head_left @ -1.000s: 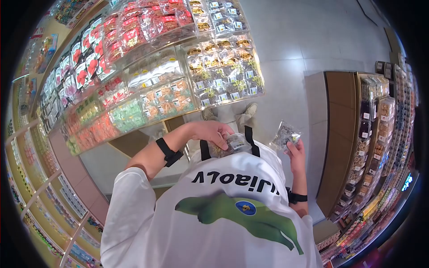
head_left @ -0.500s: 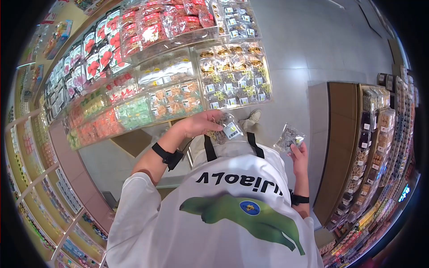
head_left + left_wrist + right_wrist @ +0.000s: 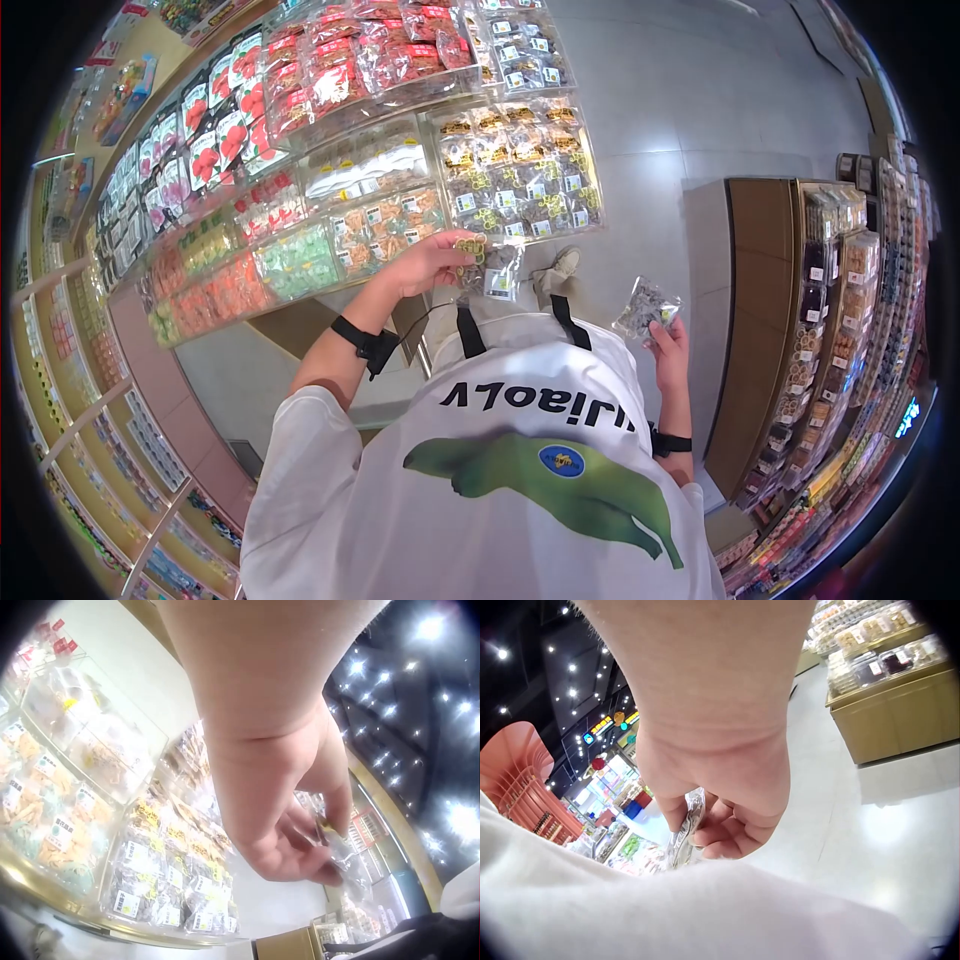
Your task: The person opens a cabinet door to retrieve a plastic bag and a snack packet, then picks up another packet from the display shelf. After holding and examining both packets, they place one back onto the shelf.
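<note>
In the head view my left hand (image 3: 432,266) pinches clear packaging near the display's front edge. A packet with a white label (image 3: 502,284) hangs beside its fingertips, and yellow-green print shows at the fingers. The left wrist view shows the left hand (image 3: 274,802) with fingers curled round a clear packet (image 3: 349,862). Off to the right, my right hand (image 3: 670,352) grips a clear packet with dark contents (image 3: 648,308) by its lower edge. In the right wrist view, that packet (image 3: 686,832) is between the thumb and curled fingers of the right hand (image 3: 720,795).
A tiered display (image 3: 385,255) of bagged snacks spans the front and left, including bins of dark packets (image 3: 520,195). Brown shelving (image 3: 757,300) with packaged goods stands on the right. Grey floor (image 3: 640,190) and a shoe (image 3: 566,262) lie between them.
My left hand has moved from the waist forward and left, towards the display, with its packaging. The labelled packet now shows more fully. The right hand still holds its packet, almost unmoved.
</note>
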Demonstrator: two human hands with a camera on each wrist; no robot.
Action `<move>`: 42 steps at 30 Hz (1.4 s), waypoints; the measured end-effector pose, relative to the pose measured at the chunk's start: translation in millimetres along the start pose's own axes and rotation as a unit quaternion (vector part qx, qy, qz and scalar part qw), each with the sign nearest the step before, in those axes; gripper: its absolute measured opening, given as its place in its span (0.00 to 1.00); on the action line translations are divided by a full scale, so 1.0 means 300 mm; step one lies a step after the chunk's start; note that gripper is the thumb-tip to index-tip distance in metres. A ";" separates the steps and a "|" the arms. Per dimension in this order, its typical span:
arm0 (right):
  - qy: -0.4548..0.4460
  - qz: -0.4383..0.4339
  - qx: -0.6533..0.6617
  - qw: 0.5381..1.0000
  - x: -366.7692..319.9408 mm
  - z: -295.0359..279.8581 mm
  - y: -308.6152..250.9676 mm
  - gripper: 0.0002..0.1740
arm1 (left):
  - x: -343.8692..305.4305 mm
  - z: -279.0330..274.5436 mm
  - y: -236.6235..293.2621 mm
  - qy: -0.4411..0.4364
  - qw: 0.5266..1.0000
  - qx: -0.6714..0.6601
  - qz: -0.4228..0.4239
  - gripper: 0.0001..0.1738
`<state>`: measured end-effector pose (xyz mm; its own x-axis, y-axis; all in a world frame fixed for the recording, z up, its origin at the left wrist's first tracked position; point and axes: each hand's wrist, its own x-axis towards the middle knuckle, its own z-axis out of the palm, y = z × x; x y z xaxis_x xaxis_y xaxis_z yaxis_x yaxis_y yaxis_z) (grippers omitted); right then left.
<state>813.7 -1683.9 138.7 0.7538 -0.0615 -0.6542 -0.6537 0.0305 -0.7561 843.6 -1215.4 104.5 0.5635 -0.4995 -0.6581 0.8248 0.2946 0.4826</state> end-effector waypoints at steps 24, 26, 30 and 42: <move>0.083 0.023 0.022 0.996 -0.117 -0.034 0.099 0.19 | 0.223 -0.118 0.059 0.114 0.981 0.151 -0.036 0.37; 0.090 0.027 0.031 0.995 -0.141 -0.056 0.125 0.19 | 0.317 -0.175 0.063 0.137 0.970 0.201 0.000 0.34; 0.123 0.039 0.040 0.991 -0.201 -0.090 0.169 0.19 | 0.505 -0.228 0.093 0.184 0.950 0.252 0.023 0.29; 0.200 0.085 0.095 0.972 -0.363 -0.169 0.268 0.15 | 0.832 -0.426 0.033 0.229 0.845 0.479 0.059 0.29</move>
<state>675.7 -1725.3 150.0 0.5255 -0.4204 -0.7397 -0.7138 0.2553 -0.6522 998.3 -1233.0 -129.0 0.7793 -0.0803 -0.6215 0.4682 -0.5846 0.6626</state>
